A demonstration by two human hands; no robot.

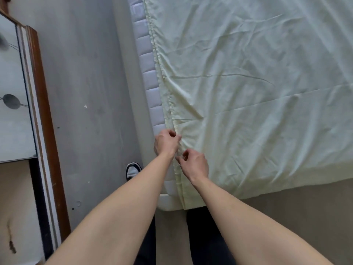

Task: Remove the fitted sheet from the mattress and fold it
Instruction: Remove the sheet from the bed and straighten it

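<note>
Most of the fitted sheet [257, 83] runs off the top and right edges of the frame, so its far corners cannot be seen. What shows is a pale, yellow-green cloth, thin and creased, with long fold lines crossing it, lying over the upper and right part of the frame on top of the mattress [150, 81]. Along the sheet's left edge the hem is gathered into small puckers, and beside it a strip of the mattress side lies bare: white, quilted into padded rectangular blocks, rounded at the lower corner near the frame's centre bottom.

The left hand [165, 142] sits at the sheet's hem in the middle of the frame, its fingers curled and pinching the gathered edge. The right hand [194, 165] is just below and to the right of it, fingers curled and pinching the same hem; the fingertips of both are partly buried in the folds, so the exact grip is hard to make out.

Both bare forearms reach in from the bottom edge. Below them are dark trousers, and one shoe [133, 170] half hidden behind the left forearm. The floor [86, 92] is smooth grey with small specks. At the far left, a wood-edged mirrored panel [13, 111] is cut off by the frame.
</note>
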